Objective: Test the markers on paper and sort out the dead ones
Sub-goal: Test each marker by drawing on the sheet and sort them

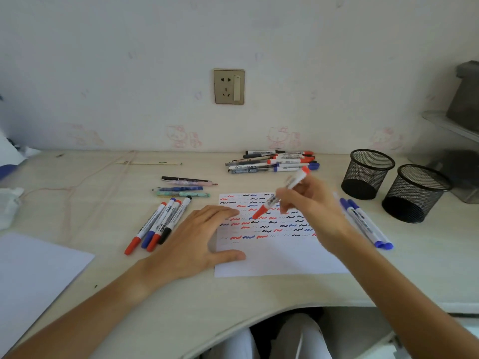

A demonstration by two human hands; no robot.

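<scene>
Red marker over the test sheet.
Right hand point(308, 203) fingers pinch a red marker point(281, 194); left hand point(197, 237), fingers spread, flat on the paper point(280, 257).

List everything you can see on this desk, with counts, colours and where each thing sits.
Test paper: one, white with red, blue and black squiggles, centre.
Marker pile: count unclear, red, blue, black caps, behind paper.
Markers: four, two red, one blue, one black, left of paper.
Pens: three, above those four.
Blue markers: two, right of paper.
Mesh cups: two, black, far right.
Blank sheet: one, white, near left.
Left hand: flat on paper.
Right hand: holding red marker.
</scene>
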